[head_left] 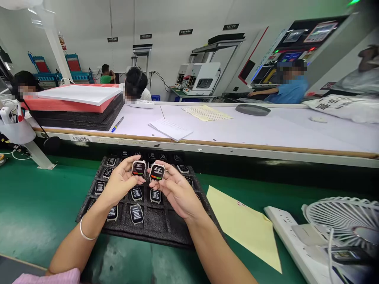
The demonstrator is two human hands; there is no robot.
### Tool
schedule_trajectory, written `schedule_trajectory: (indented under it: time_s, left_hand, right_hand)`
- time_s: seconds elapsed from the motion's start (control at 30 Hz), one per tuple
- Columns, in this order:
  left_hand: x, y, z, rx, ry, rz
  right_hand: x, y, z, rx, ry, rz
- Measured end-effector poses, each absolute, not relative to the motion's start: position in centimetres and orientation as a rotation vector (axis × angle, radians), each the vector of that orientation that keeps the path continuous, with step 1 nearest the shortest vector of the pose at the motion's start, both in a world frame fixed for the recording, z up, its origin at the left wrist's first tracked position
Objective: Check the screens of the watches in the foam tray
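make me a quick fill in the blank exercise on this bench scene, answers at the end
1. Together, the left hand and right hand hold ____ watches.
2. The bracelet is on the ____ arm.
3. The yellow sheet lies to the ____ of the black foam tray.
4. The fan is coloured ____.

Missing words: two; left; right; white.

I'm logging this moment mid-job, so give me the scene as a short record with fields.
Left hand: holds a lit watch
Right hand: holds a second lit watch
Under hands: black foam tray bearing more watches
Right of tray: yellow sheet, white power strip, white fan
Shelf behind: blue pen, loose papers
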State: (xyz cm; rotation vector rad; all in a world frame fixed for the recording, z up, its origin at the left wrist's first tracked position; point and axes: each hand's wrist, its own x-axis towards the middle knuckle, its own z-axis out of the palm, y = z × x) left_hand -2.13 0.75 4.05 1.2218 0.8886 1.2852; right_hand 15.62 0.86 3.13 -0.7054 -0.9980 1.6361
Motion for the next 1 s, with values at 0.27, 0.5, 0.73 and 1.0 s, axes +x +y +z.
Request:
schedule_trajectory:
  time_s: [0.27, 0.5, 0.73, 1.0]
  left_hand:
    - [-2.1, 0.3, 4.2, 1.235, 0.877, 1.287]
    - [-2.0, 0.4, 4.1, 1.225, 0.845, 1.295]
    - [-2.4, 0.2, 5.9, 1.251, 0.85, 1.339]
    - [-3.7, 2.9, 11.9, 1.441, 0.737, 1.465]
  right_hand:
    - [15.7, 0.7, 3.3, -0.7, -1.023, 1.626]
    - [15.7, 0.7, 3.3, -0.694, -1.03, 1.621]
    - [15.4, 1.1, 4.8, -0.632, -1.049, 1.608]
    - [13.9, 5.4, 10.8, -0.469, -1.228, 1.472]
